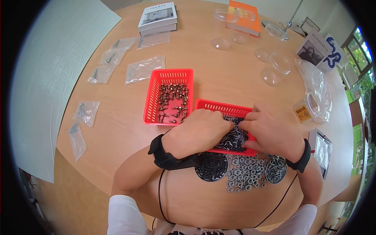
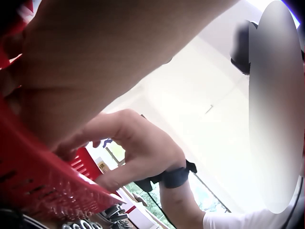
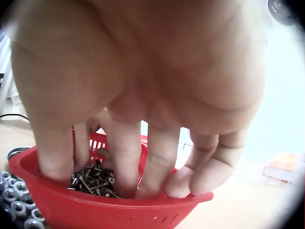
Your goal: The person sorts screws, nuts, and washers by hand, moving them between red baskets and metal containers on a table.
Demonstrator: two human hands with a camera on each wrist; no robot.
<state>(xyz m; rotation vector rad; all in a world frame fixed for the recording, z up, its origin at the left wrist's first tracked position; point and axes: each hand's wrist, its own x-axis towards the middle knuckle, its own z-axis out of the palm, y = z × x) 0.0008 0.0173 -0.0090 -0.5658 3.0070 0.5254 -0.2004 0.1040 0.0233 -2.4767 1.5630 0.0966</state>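
Observation:
Both hands reach into a red basket (image 1: pixel 213 105) of dark and silver screws (image 1: pixel 234 141). My left hand (image 1: pixel 200 130) comes over the basket's left end, its fingertips down among the screws. From the right, my right hand (image 1: pixel 270 131) reaches over the opposite end. In the right wrist view, the right hand's fingers (image 3: pixel 125 160) point down past the rim, fairly straight and spread, and the screws (image 3: pixel 96 182) lie between them and the thumb. Their tips are hidden behind the basket wall (image 3: pixel 109 214). Whether the left fingers pinch a screw, I cannot tell.
A second red basket (image 1: pixel 150 98) holds brownish bolts (image 1: pixel 172 96). Before me lie a dish of black screws (image 1: pixel 211 166), loose nuts (image 1: pixel 244 172) and a dish of silver screws (image 1: pixel 276 170). Plastic bags (image 1: pixel 145 69), clear jars (image 1: pixel 270 77) and books (image 1: pixel 158 17) stand farther off.

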